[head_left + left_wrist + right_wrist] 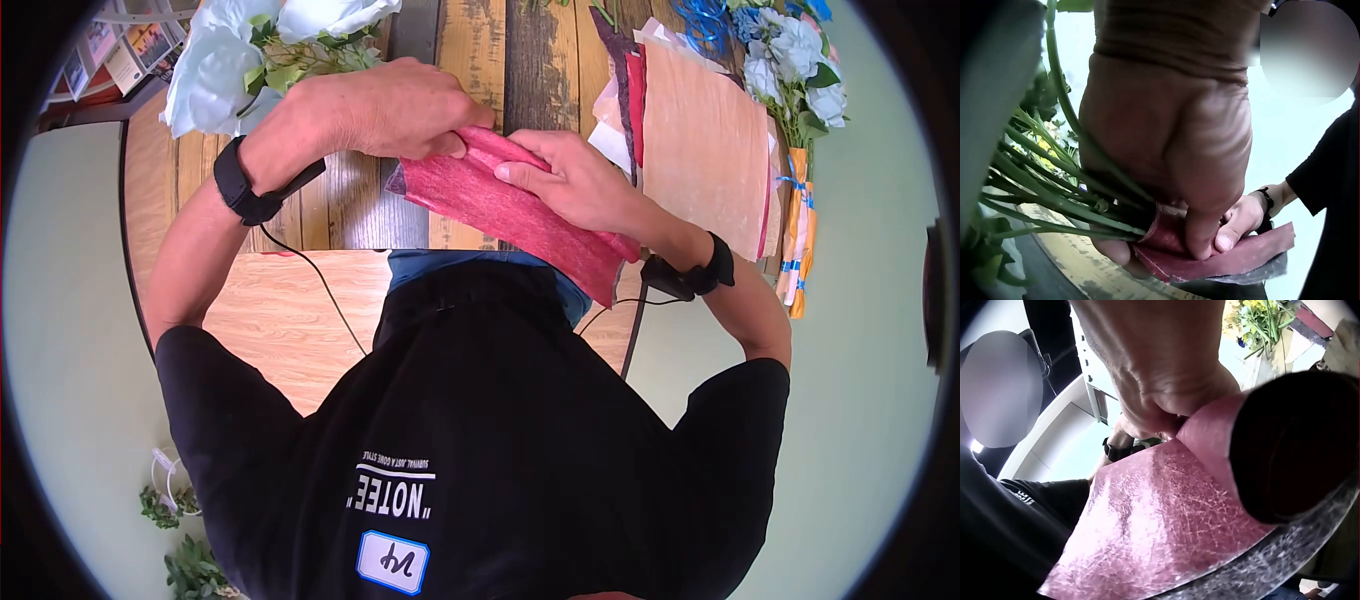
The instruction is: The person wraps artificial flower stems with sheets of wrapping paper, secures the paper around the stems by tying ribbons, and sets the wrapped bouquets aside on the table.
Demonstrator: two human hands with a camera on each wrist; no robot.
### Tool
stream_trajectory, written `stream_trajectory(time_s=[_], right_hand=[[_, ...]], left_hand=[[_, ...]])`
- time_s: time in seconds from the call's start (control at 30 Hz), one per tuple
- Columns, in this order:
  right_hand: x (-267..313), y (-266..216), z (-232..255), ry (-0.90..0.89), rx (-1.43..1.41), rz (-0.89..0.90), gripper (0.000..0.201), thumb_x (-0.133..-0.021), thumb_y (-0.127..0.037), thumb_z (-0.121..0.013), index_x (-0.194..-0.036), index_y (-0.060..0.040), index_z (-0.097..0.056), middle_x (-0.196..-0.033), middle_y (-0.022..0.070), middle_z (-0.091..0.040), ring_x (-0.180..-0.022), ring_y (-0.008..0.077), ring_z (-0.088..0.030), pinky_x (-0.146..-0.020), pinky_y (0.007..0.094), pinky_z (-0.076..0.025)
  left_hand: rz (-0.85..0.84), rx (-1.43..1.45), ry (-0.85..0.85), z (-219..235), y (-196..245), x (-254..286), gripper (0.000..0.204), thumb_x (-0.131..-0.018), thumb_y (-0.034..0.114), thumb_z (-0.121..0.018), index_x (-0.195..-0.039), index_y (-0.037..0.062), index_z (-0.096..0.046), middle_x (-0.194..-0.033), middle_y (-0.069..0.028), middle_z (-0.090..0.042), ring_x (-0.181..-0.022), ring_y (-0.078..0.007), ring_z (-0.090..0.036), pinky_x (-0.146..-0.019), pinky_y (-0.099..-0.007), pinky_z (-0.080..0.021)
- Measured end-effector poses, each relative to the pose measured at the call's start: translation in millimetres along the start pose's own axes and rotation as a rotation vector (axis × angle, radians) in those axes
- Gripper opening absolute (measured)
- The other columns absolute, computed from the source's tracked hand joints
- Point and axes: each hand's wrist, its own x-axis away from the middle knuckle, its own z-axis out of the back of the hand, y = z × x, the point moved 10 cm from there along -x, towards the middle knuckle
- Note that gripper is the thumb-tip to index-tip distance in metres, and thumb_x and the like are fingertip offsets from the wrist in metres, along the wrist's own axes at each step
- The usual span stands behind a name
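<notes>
Both hands hold a sheet of crinkled red-pink wrapping paper, rolled round a bunch of green flower stems. My left hand grips the rolled paper and stems near the blooms, its fingers curled round them in the left wrist view. Large pale-blue flowers lie beyond that hand on the left. Farther along the roll, my right hand pinches the paper, thumb on top. In the right wrist view, the paper forms a tube with a dark open end, and a loose flap hangs beside it.
A stack of beige and red paper sheets lies on the wooden table at the right. Beyond it are a blue-flower bouquet with wrapped stems and a tangle of blue ribbon. Cables hang from the wrist cameras.
</notes>
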Motion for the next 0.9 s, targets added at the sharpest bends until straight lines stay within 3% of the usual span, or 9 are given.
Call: stream_trajectory(time_s=[0.13, 0.37, 0.5, 0.73, 0.83, 0.9], right_hand=[[0.3, -0.3, -0.7, 0.059, -0.079, 0.071, 0.031, -0.099, -0.027, -0.065, -0.102, 0.0037, -0.065, -0.075, 0.0146, -0.061, -0.066, 0.0183, -0.056, -0.064, 0.0383, -0.047], [3.6, 7.8, -10.4, -0.05, -0.262, 0.033, 0.034, -0.1, -0.028, -0.065, -0.115, 0.0031, -0.066, -0.086, 0.0084, -0.068, -0.076, 0.0106, -0.06, -0.069, 0.0307, -0.05], [10.3, 11.8, -16.5, -0.156, -0.352, -0.023, 0.041, -0.102, -0.034, -0.062, -0.119, 0.0031, -0.065, -0.093, 0.0048, -0.069, -0.08, 0.0079, -0.06, -0.072, 0.0269, -0.05], [4.6, 14.9, -17.8, -0.133, -0.509, -0.108, 0.051, -0.102, -0.046, -0.059, -0.119, 0.0024, -0.066, -0.088, 0.0024, -0.066, -0.077, 0.0068, -0.057, -0.07, 0.0255, -0.048], [4.0, 13.7, -17.5, -0.108, -0.575, -0.129, 0.053, -0.101, -0.048, -0.059, -0.118, 0.0016, -0.067, -0.084, 0.0001, -0.063, -0.073, 0.0069, -0.055, -0.065, 0.0256, -0.045], [0.9, 23.8, -15.2, -0.102, -0.425, -0.124, 0.054, -0.1, -0.05, -0.061, -0.115, 0.0012, -0.069, -0.077, -0.0013, -0.06, -0.069, 0.0066, -0.052, -0.06, 0.0264, -0.043]], left_hand=[[-0.002, -0.047, -0.008, -2.6, 0.6, 2.4, 0.019, -0.088, 0.013, -0.069, -0.103, 0.0026, -0.062, -0.088, -0.0171, -0.07, -0.087, -0.0399, -0.067, -0.072, -0.0504, -0.052], [-0.073, -0.096, 0.039, -9.7, 2.9, 5.7, 0.016, -0.087, 0.01, -0.066, -0.102, 0.0031, -0.064, -0.091, -0.0151, -0.071, -0.089, -0.0371, -0.069, -0.072, -0.0472, -0.055], [-0.131, -0.219, 0.137, -5.4, 12.3, 9.6, 0.024, -0.085, 0.012, -0.062, -0.109, 0.0066, -0.064, -0.088, -0.0114, -0.067, -0.085, -0.032, -0.069, -0.068, -0.0432, -0.055], [-0.206, -0.618, 0.301, 5.8, 37.2, 11.7, 0.033, -0.085, 0.016, -0.061, -0.118, 0.014, -0.062, -0.086, -0.0026, -0.058, -0.088, -0.02, -0.063, -0.075, -0.034, -0.052], [-0.217, -0.574, 0.318, 9.5, 34.5, 12.3, 0.038, -0.085, 0.015, -0.061, -0.123, 0.0133, -0.062, -0.089, -0.0039, -0.059, -0.09, -0.0218, -0.064, -0.08, -0.0357, -0.052], [-0.198, -0.464, 0.284, 6.6, 24.0, 10.0, 0.042, -0.085, 0.014, -0.062, -0.127, 0.0116, -0.061, -0.094, -0.0058, -0.061, -0.093, -0.0238, -0.064, -0.081, -0.0365, -0.052]])
